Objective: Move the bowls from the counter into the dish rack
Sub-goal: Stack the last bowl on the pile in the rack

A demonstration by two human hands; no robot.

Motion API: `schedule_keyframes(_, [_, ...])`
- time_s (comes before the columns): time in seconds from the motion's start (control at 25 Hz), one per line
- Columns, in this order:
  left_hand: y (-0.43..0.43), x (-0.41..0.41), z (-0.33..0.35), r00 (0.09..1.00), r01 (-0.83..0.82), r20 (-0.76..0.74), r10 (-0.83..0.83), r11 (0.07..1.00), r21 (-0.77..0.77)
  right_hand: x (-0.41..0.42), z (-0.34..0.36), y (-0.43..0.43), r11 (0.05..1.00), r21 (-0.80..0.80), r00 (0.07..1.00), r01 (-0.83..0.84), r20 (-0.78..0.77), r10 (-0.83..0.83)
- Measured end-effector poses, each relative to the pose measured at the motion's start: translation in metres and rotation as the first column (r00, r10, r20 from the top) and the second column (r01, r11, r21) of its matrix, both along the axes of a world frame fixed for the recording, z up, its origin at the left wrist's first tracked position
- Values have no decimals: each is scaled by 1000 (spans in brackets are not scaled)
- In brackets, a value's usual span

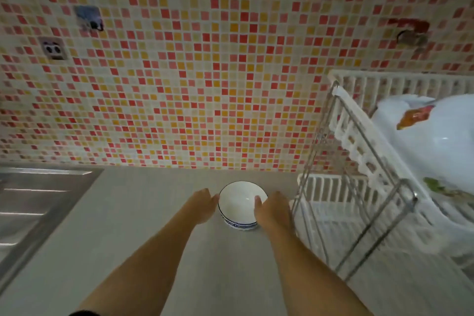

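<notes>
Bowl (pixel 241 201), white with a blue-patterned base, sits upright on the grey counter (pixel 143 213) beside the dish rack (pixel 364 161), the left hand (pixel 202 206) open against its rim and the right hand (pixel 272 209) gripping it, thumb inside.

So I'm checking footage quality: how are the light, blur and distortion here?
Head view: dim, flat light; wide-angle bending curves the tiled wall; the dish rack at right is smeared; bowl and both hands, left and right, stay fairly sharp.
</notes>
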State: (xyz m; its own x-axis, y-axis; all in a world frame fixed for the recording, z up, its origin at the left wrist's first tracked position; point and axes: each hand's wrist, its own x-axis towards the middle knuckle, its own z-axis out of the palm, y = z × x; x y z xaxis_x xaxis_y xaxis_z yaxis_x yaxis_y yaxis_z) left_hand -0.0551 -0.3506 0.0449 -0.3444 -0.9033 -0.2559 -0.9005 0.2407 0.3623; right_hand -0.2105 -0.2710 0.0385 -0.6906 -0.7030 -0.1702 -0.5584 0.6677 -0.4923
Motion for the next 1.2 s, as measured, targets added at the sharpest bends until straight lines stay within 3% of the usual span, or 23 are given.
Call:
schedule_keyframes(0.08, [-8,-14,-32,998,-46,-44,48,997,55,-6,-29,-11,999,37,1000,18,-21,-17])
schedule_keyframes(0.2, [-11,-33,-67,978,-134,-135,161,973,187,-10,-59,-23,999,36,990,3,139,-8])
schedule_keyframes(0.4, [-9,-42,-76,941,-214,-208,267,946,245,-12,-64,-26,999,44,981,12,191,-20])
schedule_keyframes(0.64, [-10,-19,-28,901,-198,-341,268,954,225,14,-6,-18,975,-215,951,53,308,16])
schedule_keyframes(0.84, [0,19,60,858,-117,-499,119,993,36,43,77,18,911,-394,983,-124,75,167])
schedule_keyframes(1.0, [25,56,128,711,-44,-701,58,998,38,53,135,59,852,-411,944,-325,-92,316])
schedule_keyframes(1.08, [37,65,147,696,5,-718,-16,1000,-18,57,154,71,812,-421,915,-403,-166,368])
schedule_keyframes(1.2, [61,72,175,662,-27,-738,-131,980,-199,59,189,98,706,-578,913,-408,-252,322])
